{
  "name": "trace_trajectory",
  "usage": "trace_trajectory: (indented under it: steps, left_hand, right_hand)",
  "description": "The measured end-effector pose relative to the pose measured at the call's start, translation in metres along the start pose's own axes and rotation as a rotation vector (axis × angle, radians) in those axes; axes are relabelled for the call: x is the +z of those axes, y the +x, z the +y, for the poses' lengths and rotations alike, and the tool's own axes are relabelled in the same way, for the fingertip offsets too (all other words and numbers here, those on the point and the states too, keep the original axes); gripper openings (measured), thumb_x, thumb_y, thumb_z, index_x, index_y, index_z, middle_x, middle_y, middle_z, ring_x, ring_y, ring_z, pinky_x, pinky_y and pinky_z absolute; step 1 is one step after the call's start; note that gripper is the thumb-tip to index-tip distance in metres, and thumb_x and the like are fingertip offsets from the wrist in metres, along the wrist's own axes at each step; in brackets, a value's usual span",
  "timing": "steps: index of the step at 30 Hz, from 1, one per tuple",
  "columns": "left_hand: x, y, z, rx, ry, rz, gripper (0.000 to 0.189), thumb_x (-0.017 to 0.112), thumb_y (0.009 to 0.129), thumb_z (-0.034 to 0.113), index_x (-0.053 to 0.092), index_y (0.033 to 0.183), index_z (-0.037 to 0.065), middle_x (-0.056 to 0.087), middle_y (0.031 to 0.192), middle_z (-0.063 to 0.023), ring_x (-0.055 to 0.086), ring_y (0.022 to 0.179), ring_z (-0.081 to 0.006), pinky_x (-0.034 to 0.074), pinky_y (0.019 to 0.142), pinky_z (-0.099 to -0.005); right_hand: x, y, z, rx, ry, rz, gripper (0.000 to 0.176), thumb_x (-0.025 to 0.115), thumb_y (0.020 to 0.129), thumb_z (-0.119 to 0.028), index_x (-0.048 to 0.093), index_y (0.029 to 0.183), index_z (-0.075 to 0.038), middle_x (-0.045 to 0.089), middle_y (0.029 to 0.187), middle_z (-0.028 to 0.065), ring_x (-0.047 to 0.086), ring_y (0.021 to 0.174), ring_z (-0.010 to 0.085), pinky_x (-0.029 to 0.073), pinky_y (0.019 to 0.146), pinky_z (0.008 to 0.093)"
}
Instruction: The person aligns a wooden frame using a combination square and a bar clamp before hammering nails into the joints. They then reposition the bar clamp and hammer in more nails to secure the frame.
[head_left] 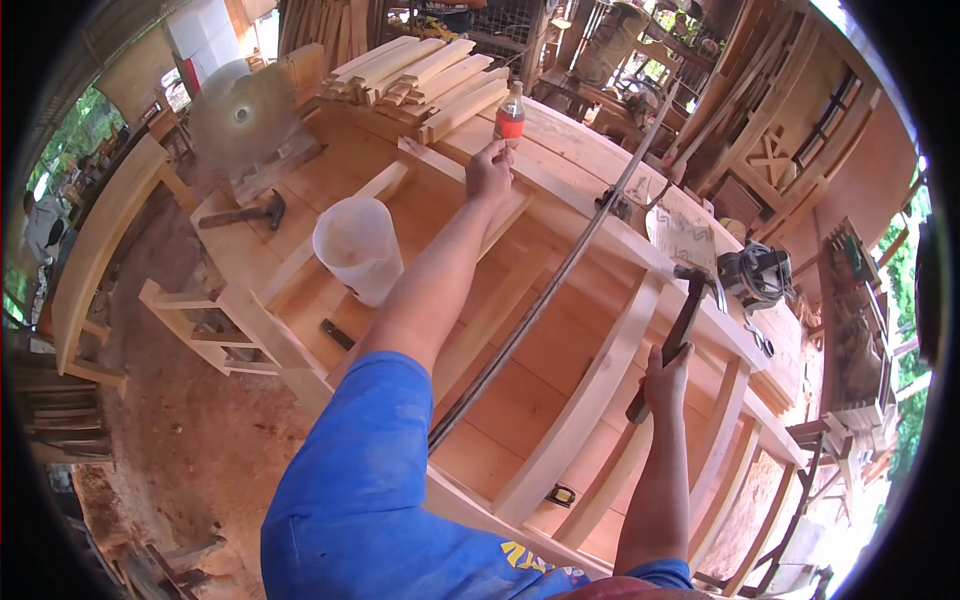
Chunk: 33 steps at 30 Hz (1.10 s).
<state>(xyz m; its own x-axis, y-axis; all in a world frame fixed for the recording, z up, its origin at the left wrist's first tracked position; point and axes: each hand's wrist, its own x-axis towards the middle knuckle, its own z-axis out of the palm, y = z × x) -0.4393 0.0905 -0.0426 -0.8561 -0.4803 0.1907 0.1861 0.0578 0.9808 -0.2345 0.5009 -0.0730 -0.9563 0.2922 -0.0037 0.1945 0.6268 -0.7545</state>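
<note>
My left hand [489, 174] reaches far forward, its fingers closed around the lower part of a plastic bottle [510, 114] with a red label. In my right hand [667, 378] is a hammer [686, 315], gripped by its dark handle with the head pointing away from me. Both arms extend over a wooden frame [577, 405] with curved slats, lying on the plank workbench [480, 385]. A long metal bar clamp [560, 275] crosses the frame between my arms.
Left of my arm stands a translucent white bucket [362, 255]; beyond it lies another hammer [242, 213]. Wood strips [425, 80] are stacked at the bench's far side. A power tool [755, 275] sits at right. A tape measure [562, 495] lies between slats.
</note>
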Motion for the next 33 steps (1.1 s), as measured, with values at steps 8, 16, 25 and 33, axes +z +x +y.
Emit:
trace_trajectory:
  steps: [8, 16, 25, 33]
  left_hand:
    - [0.007, 0.006, -0.012, 0.028, 0.043, -0.006, 0.014, 0.068, 0.1, 0.012, 0.071, 0.111, 0.003, 0.071, 0.088, 0.0003, 0.062, 0.071, -0.0069, 0.053, 0.062, -0.0265]
    - [0.014, 0.015, -0.021, 0.042, 0.008, -0.003, 0.01, 0.064, 0.102, 0.008, 0.066, 0.11, 0.003, 0.072, 0.089, -0.0021, 0.062, 0.068, -0.0069, 0.052, 0.06, -0.0258]
    - [0.014, 0.017, -0.023, 0.044, 0.017, -0.021, 0.009, 0.062, 0.104, 0.009, 0.065, 0.11, 0.003, 0.074, 0.094, -0.0029, 0.066, 0.073, -0.0085, 0.055, 0.062, -0.026]
    - [0.01, 0.011, -0.008, 0.24, 0.041, 0.081, 0.008, 0.061, 0.104, 0.008, 0.064, 0.107, 0.002, 0.069, 0.124, -0.0146, 0.071, 0.091, -0.0171, 0.06, 0.078, -0.0324]
  right_hand:
    - [-0.01, 0.001, -0.01, 0.026, -0.019, -0.033, 0.075, 0.062, 0.104, -0.025, 0.017, 0.157, 0.003, 0.058, 0.077, 0.0095, 0.061, 0.051, 0.0192, 0.052, 0.046, 0.035]
    - [-0.014, 0.001, -0.016, 0.058, -0.016, -0.073, 0.069, 0.061, 0.104, -0.024, 0.023, 0.154, 0.005, 0.06, 0.088, 0.0129, 0.064, 0.055, 0.0205, 0.054, 0.049, 0.0352]
    - [-0.013, -0.003, -0.025, 0.102, -0.011, -0.074, 0.074, 0.061, 0.104, -0.024, 0.018, 0.158, 0.005, 0.06, 0.091, 0.0134, 0.064, 0.055, 0.0196, 0.054, 0.049, 0.0348]
    - [-0.013, -0.004, -0.023, 0.065, -0.009, -0.076, 0.063, 0.06, 0.105, -0.023, 0.026, 0.149, 0.006, 0.059, 0.089, 0.0127, 0.063, 0.054, 0.0192, 0.054, 0.048, 0.0348]
